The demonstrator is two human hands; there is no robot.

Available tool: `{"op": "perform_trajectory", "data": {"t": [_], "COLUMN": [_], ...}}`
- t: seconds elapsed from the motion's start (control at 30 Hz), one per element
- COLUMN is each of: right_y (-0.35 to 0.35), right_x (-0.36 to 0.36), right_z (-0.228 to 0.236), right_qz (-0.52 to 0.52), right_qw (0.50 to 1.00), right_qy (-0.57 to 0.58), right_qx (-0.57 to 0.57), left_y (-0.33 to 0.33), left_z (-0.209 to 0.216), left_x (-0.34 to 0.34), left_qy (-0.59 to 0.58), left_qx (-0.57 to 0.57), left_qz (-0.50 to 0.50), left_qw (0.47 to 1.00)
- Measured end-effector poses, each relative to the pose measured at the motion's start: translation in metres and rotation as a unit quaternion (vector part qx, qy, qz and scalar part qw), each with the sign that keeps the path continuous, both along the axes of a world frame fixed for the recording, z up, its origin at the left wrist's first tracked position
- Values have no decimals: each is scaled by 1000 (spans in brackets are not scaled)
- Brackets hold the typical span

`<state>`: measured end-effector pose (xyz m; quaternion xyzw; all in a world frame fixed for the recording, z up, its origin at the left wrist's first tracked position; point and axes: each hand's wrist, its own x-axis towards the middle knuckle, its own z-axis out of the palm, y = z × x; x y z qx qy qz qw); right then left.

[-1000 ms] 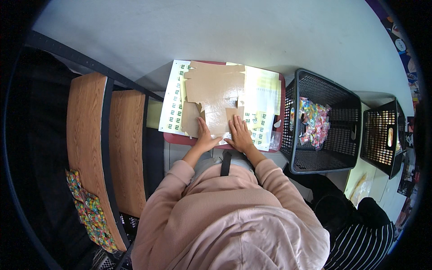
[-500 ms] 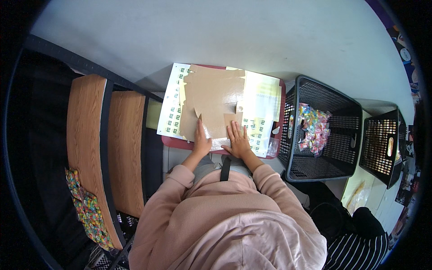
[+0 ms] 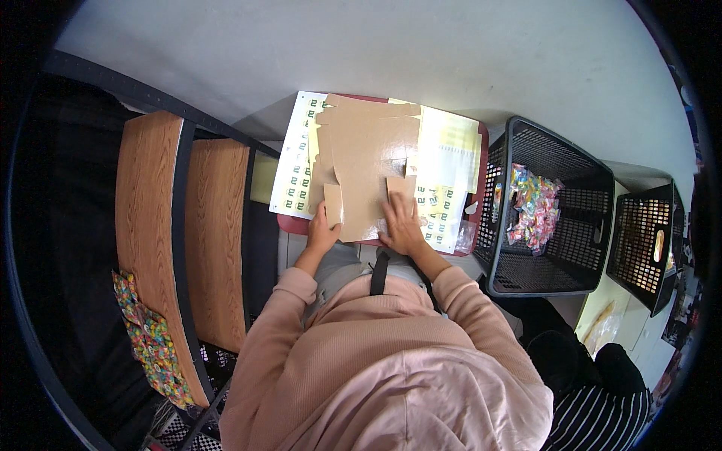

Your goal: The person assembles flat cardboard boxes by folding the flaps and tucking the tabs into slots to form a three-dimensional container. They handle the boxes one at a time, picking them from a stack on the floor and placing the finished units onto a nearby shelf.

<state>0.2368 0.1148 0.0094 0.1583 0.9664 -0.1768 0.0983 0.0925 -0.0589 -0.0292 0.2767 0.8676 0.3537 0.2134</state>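
A flat brown cardboard carton blank [image 3: 368, 146] with cut flaps lies in front of me, apparently over another brown piece. My left hand [image 3: 323, 231] pinches its near left flap [image 3: 333, 201], which stands raised, between thumb and fingers. On the right, my right hand [image 3: 404, 227] rests on the cardboard with its fingers stretched over the near right flap [image 3: 401, 186]; the fingertips are slightly blurred. Beneath the cardboard lie white sheets [image 3: 292, 169] with green printed marks, on a dark red tabletop [image 3: 293, 224] with rounded corners.
At the right stands a black mesh crate [image 3: 575, 203] holding small colourful wrapped packets [image 3: 535, 207]. A smaller black basket [image 3: 639, 240] sits beyond it. Wood-grain boards [image 3: 147, 225] are on the left, with strips of colourful packets [image 3: 154, 342] near the front. A grey wall [image 3: 376, 45] closes the far side.
My left hand has moved from lying along the cardboard to gripping the left flap, now lifted. My right hand stays at the right flap with shifted fingers. The whole view has shifted slightly.
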Motion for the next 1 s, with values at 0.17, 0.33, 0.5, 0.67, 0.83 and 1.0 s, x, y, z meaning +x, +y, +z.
{"op": "perform_trajectory", "data": {"t": [0.17, 0.33, 0.5, 0.67, 0.83, 1.0], "right_y": [-20, -25, -16, -17, -17, -19], "right_x": [-25, -41, -45, -41, -37, -52], "right_z": [-14, -1, 48, 60, 38, 14], "right_qz": [142, 100, 71, 47, -31, -245], "right_qw": [986, 988, 970, 952, 923, 788], "right_qy": [77, 110, 215, 247, 180, 31], "right_qx": [-46, -38, -82, -177, -339, -563], "left_y": [-3, 2, 10, 15, 18, 35], "left_z": [-8, -7, 61, 79, 57, 18], "left_x": [-6, -17, -16, -6, -7, 0], "left_qy": [-87, -308, -456, -524, -619, -496], "left_qx": [12, 109, 179, 282, 281, 181], "left_qz": [10, 83, 89, 96, 147, 137], "left_qw": [996, 941, 867, 798, 719, 838]}}
